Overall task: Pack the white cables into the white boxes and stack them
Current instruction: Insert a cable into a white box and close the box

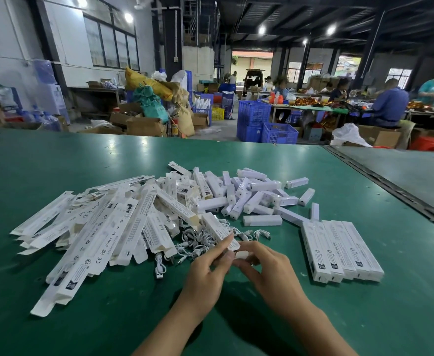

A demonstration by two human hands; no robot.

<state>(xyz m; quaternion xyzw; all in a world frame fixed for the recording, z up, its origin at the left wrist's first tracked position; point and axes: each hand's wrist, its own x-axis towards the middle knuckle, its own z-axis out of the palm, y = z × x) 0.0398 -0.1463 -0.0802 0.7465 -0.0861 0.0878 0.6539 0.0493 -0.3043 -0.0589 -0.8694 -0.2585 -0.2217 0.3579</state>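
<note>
Left hand [205, 268]: fingers curled round the near end of one white box [219, 231], held just above the green tabletop [364, 317]. Right hand [267, 271]: thumb and fingers pinch a small white piece [241, 254] at that box's end; flap or cable, cannot tell. Loose white cables [195, 244] lie just beyond the hands. Pile of flat boxes [95, 227] to the left, row of closed boxes [341, 253] side by side to the right.

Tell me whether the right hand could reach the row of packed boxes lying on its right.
Probably yes: only bare green table lies between the right hand and the row of packed boxes, though its fingers now pinch a small white piece.
</note>
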